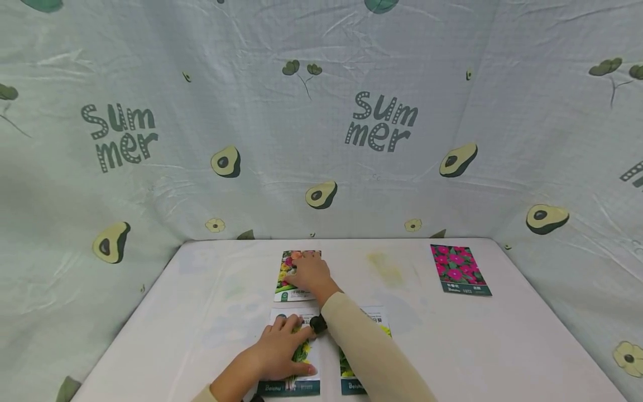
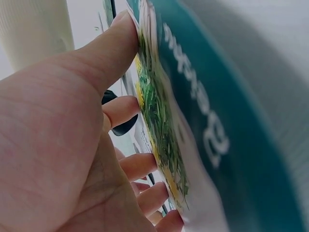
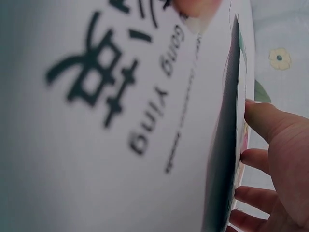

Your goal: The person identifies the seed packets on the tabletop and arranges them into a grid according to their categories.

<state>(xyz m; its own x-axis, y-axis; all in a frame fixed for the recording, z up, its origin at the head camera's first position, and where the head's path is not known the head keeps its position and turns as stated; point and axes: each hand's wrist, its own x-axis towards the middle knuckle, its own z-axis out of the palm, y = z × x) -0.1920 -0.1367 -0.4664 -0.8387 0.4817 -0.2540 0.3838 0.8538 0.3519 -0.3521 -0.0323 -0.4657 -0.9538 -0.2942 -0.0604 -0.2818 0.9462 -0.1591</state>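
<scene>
My left hand (image 1: 278, 352) rests with spread fingers on a seed packet (image 1: 288, 387) with a dark teal bottom band and yellow flowers, near the table's front. In the left wrist view its thumb and fingertips touch the packet's printed face. My right hand (image 1: 311, 273) reaches farther forward, its fingers lying on a packet of multicoloured flowers (image 1: 283, 277) and covering its right part. Under the right forearm, partly hidden, lies another yellow-flower packet (image 1: 346, 368). The right wrist view has the left hand's packet (image 3: 120, 96) up close, with large dark lettering.
A packet with pink flowers (image 1: 459, 268) lies slightly turned at the back right of the white table (image 1: 201, 312). A pale cloth printed with avocados (image 1: 321, 195) hangs behind the table and along both sides. Yellowish and bluish smudges mark the tabletop.
</scene>
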